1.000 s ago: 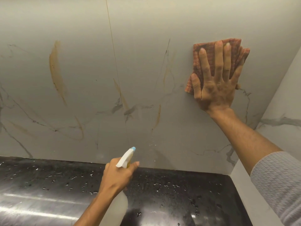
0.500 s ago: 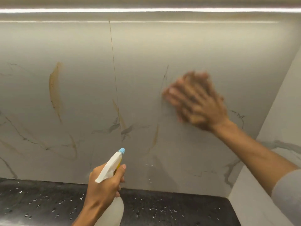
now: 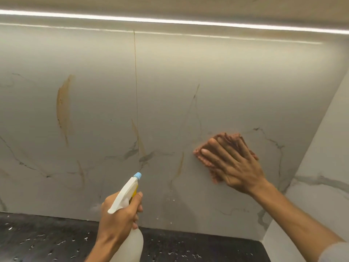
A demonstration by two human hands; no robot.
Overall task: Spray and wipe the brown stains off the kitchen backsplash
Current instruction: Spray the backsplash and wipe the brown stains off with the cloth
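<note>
Spray bottle [image 3: 128, 214] gripped in left hand [image 3: 119, 218], tilted, nozzle up-right toward backsplash [image 3: 188, 72]. Right of bottle, right hand [image 3: 234, 163], fingers spread flat on cloth [image 3: 207, 161], now lower than before. Brown stains [image 3: 63, 108] left.

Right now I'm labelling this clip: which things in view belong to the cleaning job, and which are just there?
In use:
- spray bottle, gripped in the left hand
- reddish cloth, pressed flat to the backsplash under the right hand
- brown stains

Just there:
- dark countertop, wet with droplets
- light strip
- side wall
</note>
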